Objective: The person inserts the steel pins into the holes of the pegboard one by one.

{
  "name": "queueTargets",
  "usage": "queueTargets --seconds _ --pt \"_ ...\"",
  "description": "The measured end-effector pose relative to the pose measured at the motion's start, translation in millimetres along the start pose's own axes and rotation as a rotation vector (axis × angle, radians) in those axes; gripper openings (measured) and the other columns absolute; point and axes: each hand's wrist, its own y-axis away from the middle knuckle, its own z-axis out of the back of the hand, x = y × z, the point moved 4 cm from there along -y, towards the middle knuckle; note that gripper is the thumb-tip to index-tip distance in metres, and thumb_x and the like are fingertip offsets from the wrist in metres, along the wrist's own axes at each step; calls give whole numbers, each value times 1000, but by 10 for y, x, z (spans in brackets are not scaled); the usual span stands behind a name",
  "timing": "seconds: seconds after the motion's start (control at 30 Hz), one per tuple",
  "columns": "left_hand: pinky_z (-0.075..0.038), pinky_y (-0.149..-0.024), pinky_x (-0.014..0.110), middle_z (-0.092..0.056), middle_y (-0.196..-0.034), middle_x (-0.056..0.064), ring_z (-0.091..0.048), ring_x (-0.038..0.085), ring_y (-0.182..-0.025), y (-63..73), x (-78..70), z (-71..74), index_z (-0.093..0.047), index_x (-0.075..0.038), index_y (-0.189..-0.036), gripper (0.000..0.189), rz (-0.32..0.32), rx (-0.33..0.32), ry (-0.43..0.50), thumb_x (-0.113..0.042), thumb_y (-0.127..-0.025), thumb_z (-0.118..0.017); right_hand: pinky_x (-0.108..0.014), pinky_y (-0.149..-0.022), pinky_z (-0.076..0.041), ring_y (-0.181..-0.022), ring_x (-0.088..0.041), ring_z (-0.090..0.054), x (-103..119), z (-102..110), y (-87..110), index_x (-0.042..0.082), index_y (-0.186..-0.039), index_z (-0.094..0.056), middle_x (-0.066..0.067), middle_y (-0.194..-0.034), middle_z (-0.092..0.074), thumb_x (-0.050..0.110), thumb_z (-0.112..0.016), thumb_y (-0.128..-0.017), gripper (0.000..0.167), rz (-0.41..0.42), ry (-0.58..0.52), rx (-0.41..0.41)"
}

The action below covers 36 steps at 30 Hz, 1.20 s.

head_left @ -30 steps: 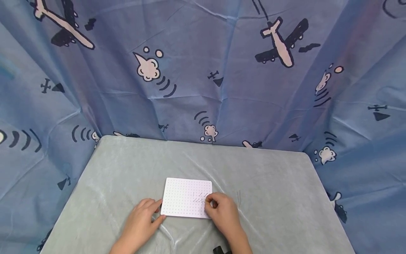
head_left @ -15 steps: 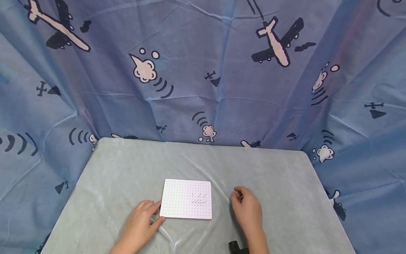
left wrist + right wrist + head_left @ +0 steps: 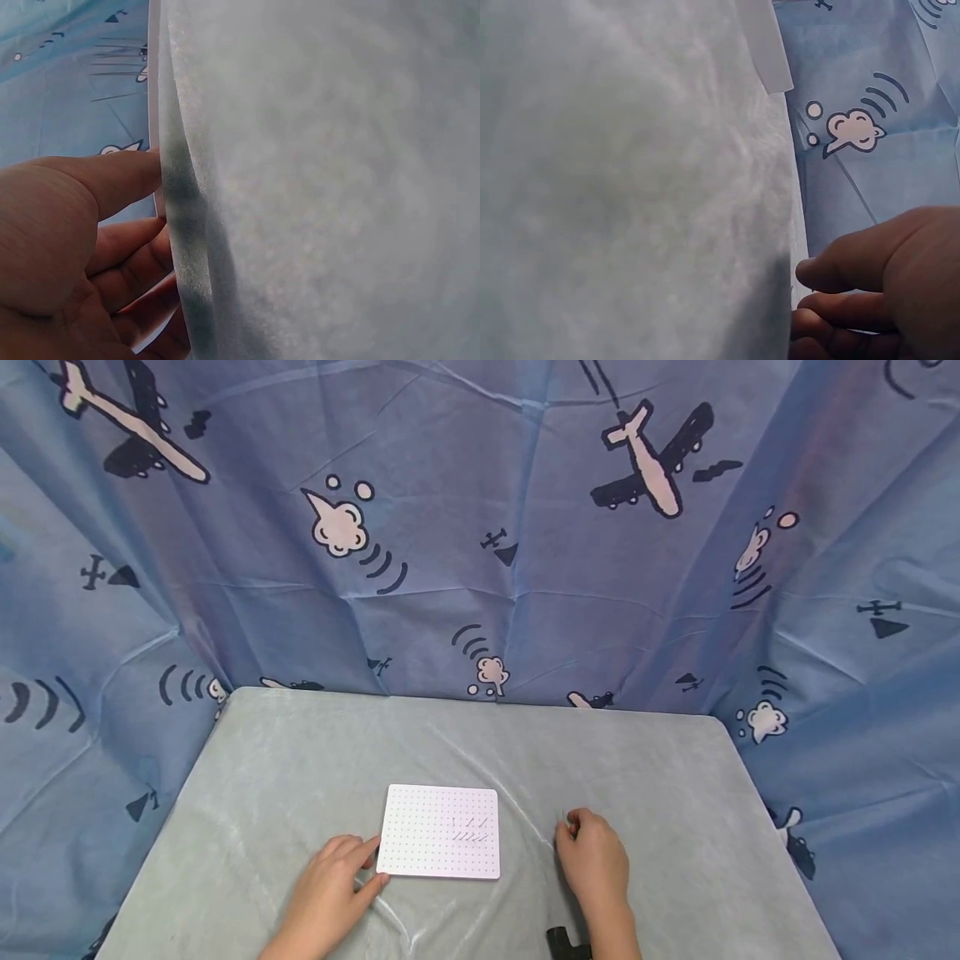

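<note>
A white board [image 3: 420,835] with a grid of small holes lies on the grey-covered table. Several thin dark, needle-like pins [image 3: 469,837] show on its right half, in two rows. My left hand [image 3: 330,889] holds the board at its near left corner, thumb at the front edge and index finger on the left side. In the left wrist view the thumb [image 3: 127,180] meets the board's edge. Right of the board, the curled fingers of my right hand [image 3: 596,860] touch the table by thin loose pins [image 3: 562,815]. Whether the fingers pinch one is too small to tell.
A grey cloth [image 3: 315,760] with creases covers the table [image 3: 675,777]. Behind and at both sides hangs a blue curtain [image 3: 435,527] printed with planes. A black device [image 3: 568,945] sits at my right wrist.
My right hand has left the board's right side and moved right to the loose pins on the table. My left hand has stayed at the board's corner.
</note>
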Motion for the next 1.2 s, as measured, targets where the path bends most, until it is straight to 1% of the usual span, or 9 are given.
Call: queueTargets --seconds 0.13,0.27,0.37,0.6,0.8,0.9,1.0,1.1,1.2 --pt "-53 -92 41 -58 -89 -17 -59 12 -105 -1 1 -3 -79 -6 -127 53 -1 -5 5 -26 -83 -98 -54 -73 -58 -79 -29 -69 -9 -16 -5 -4 -110 -78 -6 -88 -71 16 -74 -98 24 -10 10 12" --pt "-53 -92 41 -58 -89 -16 -59 12 -105 0 -13 13 -80 -5 -127 52 -7 -14 9 -24 -82 -99 -54 -72 -58 -78 -28 -69 -3 -19 -13 -4 -109 -78 -6 -87 -71 16 -75 -98 23 -12 17 23" --pt "-53 -92 41 -59 -89 -15 -59 12 -105 -2 -22 23 -80 -5 -126 52 -11 -19 10 -24 -82 -99 -53 -69 -57 -74 -26 -68 6 -18 -21 -4 -108 -78 -6 -85 -70 14 -75 -98 21 -11 21 31" --pt "-53 -91 41 -58 -90 -16 -59 12 -105 2 -22 28 -80 -5 -126 52 -9 -19 11 -24 -82 -99 -46 -59 -55 -65 -22 -64 36 -22 -28 -2 -99 -77 -5 -77 -69 10 -75 -99 12 8 31 55" --pt "-53 -91 41 -59 -90 -16 -59 12 -105 1 -21 30 -79 -5 -127 53 6 -3 16 -25 -82 -99 -46 -57 -55 -63 -24 -64 33 -39 -31 0 -94 -76 -8 -79 -71 7 -70 -99 10 25 40 55" --pt "-53 -92 41 -60 -90 -16 -59 12 -106 3 -22 31 -79 -5 -127 52 9 0 18 -24 -83 -99 -44 -54 -52 -60 -23 -61 35 -51 -36 3 -88 -73 -8 -75 -68 6 -66 -97 13 26 45 60" --pt "-53 -91 41 -59 -90 -16 -59 11 -105 4 -24 33 -79 -5 -127 52 12 3 20 -24 -83 -99 -40 -51 -46 -56 -22 -55 33 -58 -37 7 -81 -68 -5 -69 -63 6 -62 -95 15 7 41 81" --pt "-53 -91 40 -59 -90 -16 -58 11 -104 1 -26 38 -80 -5 -127 52 14 5 23 -24 -83 -99 -38 -50 -42 -55 -22 -53 18 -57 -39 10 -79 -65 -3 -67 -59 7 -62 -93 15 -12 40 104" --pt "-53 -91 40 -59 -90 -16 -58 11 -104 -1 -29 45 -80 -5 -127 52 18 7 26 -25 -83 -99 -38 -50 -41 -56 -22 -53 6 -36 -37 11 -80 -64 -2 -67 -60 9 -64 -91 11 -20 35 106"
